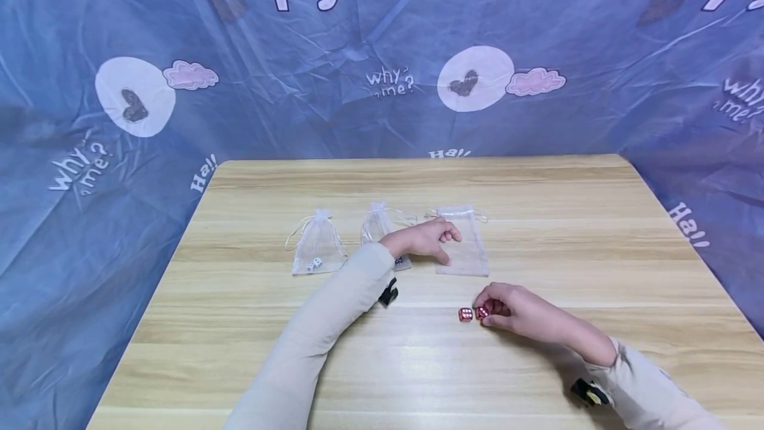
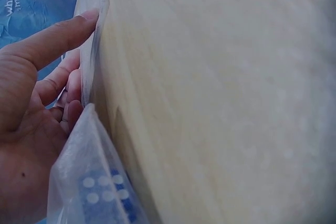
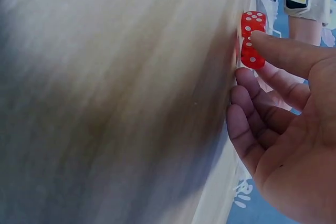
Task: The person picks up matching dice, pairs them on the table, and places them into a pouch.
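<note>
In the head view my right hand point(image 1: 528, 314) pinches a red die point(image 1: 481, 312) with white dots between thumb and fingers. A second red die point(image 1: 465, 314) sits on the table just left of it. In the right wrist view the thumb tip lies over the nearer red die point(image 3: 253, 56). My left hand point(image 1: 425, 239), thumb and fingers apart, is at the left part of a flat sheer white drawstring bag point(image 1: 468, 251). In the left wrist view its thumb tip appears against the bag's edge point(image 2: 97, 35); firm contact is hard to tell.
Left of that bag, a middle sheer bag point(image 1: 376, 221) holds blue dice point(image 1: 398, 261), partly behind the left arm. A third bag point(image 1: 322, 237) at the left has white dice point(image 1: 317, 262) inside. All are on a wooden table point(image 1: 537, 217) before a blue printed cloth point(image 1: 358, 118).
</note>
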`<state>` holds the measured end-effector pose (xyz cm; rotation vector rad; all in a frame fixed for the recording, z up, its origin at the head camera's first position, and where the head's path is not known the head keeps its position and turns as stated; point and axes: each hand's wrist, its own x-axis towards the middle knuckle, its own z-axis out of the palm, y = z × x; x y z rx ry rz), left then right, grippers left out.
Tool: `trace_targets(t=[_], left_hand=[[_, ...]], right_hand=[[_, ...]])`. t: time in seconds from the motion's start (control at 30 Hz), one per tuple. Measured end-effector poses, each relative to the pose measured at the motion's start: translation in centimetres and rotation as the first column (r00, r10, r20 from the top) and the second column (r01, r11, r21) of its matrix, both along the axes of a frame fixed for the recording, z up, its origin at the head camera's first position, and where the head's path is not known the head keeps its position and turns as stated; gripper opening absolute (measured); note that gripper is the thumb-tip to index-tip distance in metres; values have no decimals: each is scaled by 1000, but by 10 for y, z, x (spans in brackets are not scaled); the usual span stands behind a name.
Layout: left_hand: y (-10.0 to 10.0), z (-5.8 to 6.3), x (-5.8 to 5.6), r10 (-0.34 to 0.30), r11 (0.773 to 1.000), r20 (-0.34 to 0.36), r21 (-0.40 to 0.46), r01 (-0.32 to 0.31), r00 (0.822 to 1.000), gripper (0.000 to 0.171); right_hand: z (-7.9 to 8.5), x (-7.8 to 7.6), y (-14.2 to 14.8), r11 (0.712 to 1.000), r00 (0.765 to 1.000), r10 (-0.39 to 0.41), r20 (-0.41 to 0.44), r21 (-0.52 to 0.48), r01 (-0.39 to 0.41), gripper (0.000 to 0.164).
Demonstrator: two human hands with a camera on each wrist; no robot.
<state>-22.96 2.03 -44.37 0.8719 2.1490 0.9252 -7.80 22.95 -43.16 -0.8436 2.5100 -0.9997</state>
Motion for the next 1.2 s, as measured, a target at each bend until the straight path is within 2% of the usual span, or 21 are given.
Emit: trace_targets(t=[0.27,0.43,0.7,0.93,1.03,1.1,1.2], left_hand=[[-1,0,0,9,1000,12,6,-9,1000,51],[-2,-1,1,10,1000,18,2,-10,1000,51],[-3,2,-3,-5,1000,13,-12,5,1000,49],[-9,12,-10,38,994,119,100,-50,992,41],[-13,19,-14,78,988,92,127,-89,993,38],[-16,23,-17,125,982,58,134,-132,990,38],[-19,27,-21,201,971,-8,130,-199,979,39]], right_hand=[[-2,1,-2,1000,999,18,-49,15,-17,20],[4,-5,4,1000,1000,0,-16,-2,0,22],[22,-39,14,987,983,-163,-84,-20,162,24],[32,-70,17,965,963,-259,-76,18,261,26],[32,-82,18,960,958,-279,-64,13,280,27],[31,-90,18,957,956,-287,-66,16,289,27],[29,-101,18,953,951,-300,-71,26,302,28]])
